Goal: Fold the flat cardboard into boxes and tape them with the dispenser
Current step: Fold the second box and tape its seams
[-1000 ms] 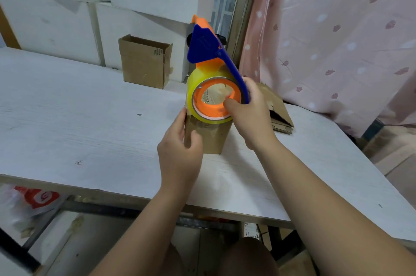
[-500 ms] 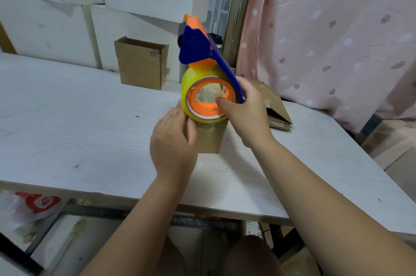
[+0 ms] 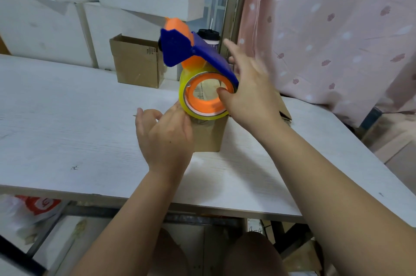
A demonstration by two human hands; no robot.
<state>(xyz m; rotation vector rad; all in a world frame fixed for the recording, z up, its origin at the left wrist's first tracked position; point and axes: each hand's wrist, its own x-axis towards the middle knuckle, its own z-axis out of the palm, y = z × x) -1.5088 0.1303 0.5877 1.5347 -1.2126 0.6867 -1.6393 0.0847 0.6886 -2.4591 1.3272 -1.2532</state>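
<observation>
A small brown cardboard box [image 3: 209,134] stands on the white table [image 3: 67,118]. On its top rests the tape dispenser [image 3: 180,50], blue and orange with a yellowish tape roll, tilted up to the left. My right hand [image 3: 249,95] hooks its thumb into the orange core, with the palm against the blue handle and the fingers spread straight and blurred. My left hand [image 3: 166,136] lies against the box's left side. Its fingers reach the top edge under the roll and its thumb stands apart. My hands and the roll hide most of the box.
An open cardboard box [image 3: 137,62] stands at the back against white panels. A lidded cup [image 3: 209,38] is behind the dispenser. Flat cardboard [image 3: 284,110] lies behind my right hand near the pink curtain [image 3: 337,28]. A plastic bag [image 3: 33,206] sits under the table.
My right fingers have lifted off the blue handle and spread out, while the thumb stays in the core. My left hand has slid up the box's side toward the roll.
</observation>
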